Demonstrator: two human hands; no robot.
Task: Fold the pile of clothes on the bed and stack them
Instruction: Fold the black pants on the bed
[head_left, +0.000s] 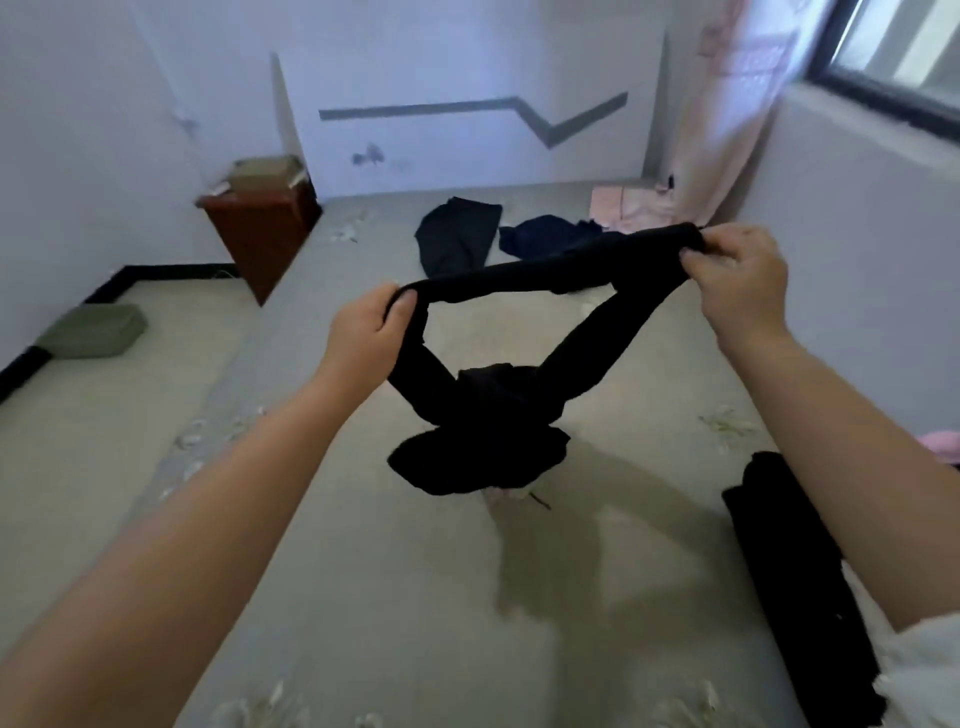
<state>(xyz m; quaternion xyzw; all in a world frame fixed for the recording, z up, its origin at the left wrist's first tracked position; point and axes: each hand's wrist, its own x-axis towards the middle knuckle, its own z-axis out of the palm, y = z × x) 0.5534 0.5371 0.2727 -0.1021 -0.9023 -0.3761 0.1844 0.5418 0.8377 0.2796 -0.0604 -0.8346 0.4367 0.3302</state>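
Note:
A black pair of tights (483, 410) hangs in the air above the bed (415, 597). My left hand (366, 338) pinches one end of its stretched band and my right hand (737, 280) pinches the other end. The two legs droop down into a bunched heap touching the mattress. A folded black garment (795, 566) lies at the bed's right edge near my right forearm. Farther back lie a dark crumpled garment (457, 234), a navy garment (545, 236) and a pink cloth (623, 205).
A brown bedside cabinet (260, 228) with a box on top stands at the left of the bed. A green cushion (96, 330) lies on the floor at left. A curtain (727, 104) and window are at the right. A pink item (943, 444) shows at the right edge.

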